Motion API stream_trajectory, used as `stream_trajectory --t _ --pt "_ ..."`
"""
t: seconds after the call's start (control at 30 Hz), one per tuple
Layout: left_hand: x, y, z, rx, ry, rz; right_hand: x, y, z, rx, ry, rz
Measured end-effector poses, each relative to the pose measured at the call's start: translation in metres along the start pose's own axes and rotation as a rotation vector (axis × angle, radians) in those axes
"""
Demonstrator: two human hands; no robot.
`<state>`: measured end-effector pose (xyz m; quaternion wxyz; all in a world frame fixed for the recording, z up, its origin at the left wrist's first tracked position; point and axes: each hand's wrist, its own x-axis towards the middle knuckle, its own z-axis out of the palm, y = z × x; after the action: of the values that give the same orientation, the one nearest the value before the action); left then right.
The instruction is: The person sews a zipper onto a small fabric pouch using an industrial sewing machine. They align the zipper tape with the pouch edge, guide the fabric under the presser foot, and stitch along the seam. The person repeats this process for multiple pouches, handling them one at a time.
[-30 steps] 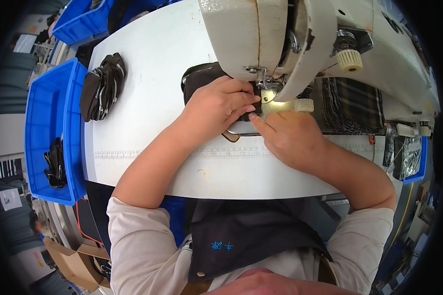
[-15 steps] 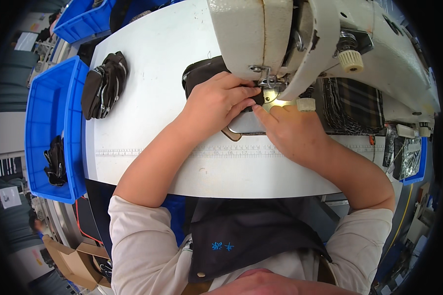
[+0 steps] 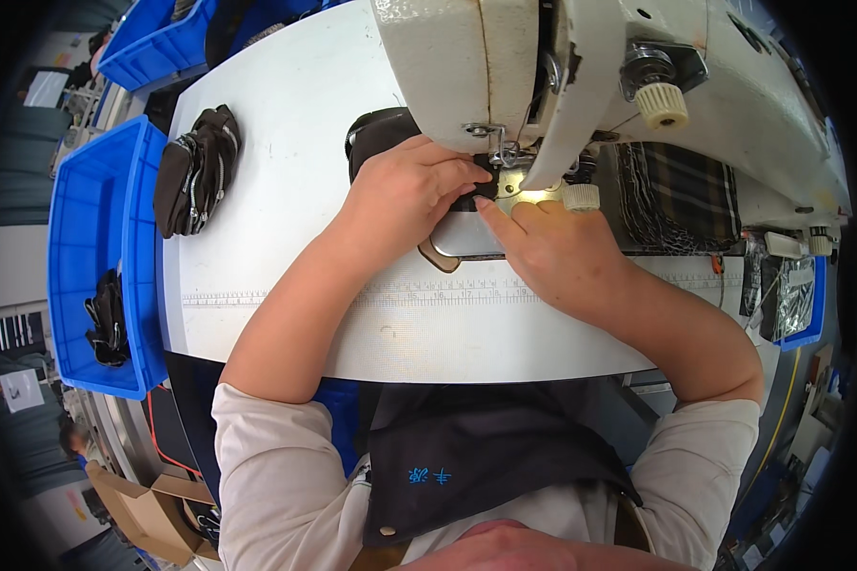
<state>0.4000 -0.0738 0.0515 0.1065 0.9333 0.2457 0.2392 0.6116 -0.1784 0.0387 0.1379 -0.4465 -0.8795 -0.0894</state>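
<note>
- Right hand (image 3: pixel 554 249): flat, fingers extended, pressing beside the lit needle plate (image 3: pixel 516 187); grips nothing.
- Left hand (image 3: pixel 411 192): curled closed over the black workpiece (image 3: pixel 379 133) under the sewing machine (image 3: pixel 467 67).
- Step judged: stitching; next calls for steady, even feeding.

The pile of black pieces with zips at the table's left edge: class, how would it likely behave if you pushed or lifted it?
The pile of black pieces looks like soft fabric, slumped and folded, so it would probably flop and sag when lifted. Loosely stacked, it may spread or shed pieces if pushed across the smooth white table. It seems unlikely to roll or break.
</note>
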Motion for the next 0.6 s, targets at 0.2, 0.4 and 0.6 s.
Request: stream_trajectory --t 0.2,0.4,0.6 --pt "-0.0002 -0.0027 0.0006 -0.025 -0.007 -0.016 0.0007 -0.0003 0.0008 0.041 0.011 0.005" --pt "-0.0014 -0.0006 0.002 -0.038 -0.007 -0.043 0.0011 -0.0009 0.0003 0.027 -0.005 0.005" --pt "-0.0005 0.0016 0.0032 -0.036 -0.002 -0.066 0.0021 0.0 0.0037 -0.016 0.016 0.005"
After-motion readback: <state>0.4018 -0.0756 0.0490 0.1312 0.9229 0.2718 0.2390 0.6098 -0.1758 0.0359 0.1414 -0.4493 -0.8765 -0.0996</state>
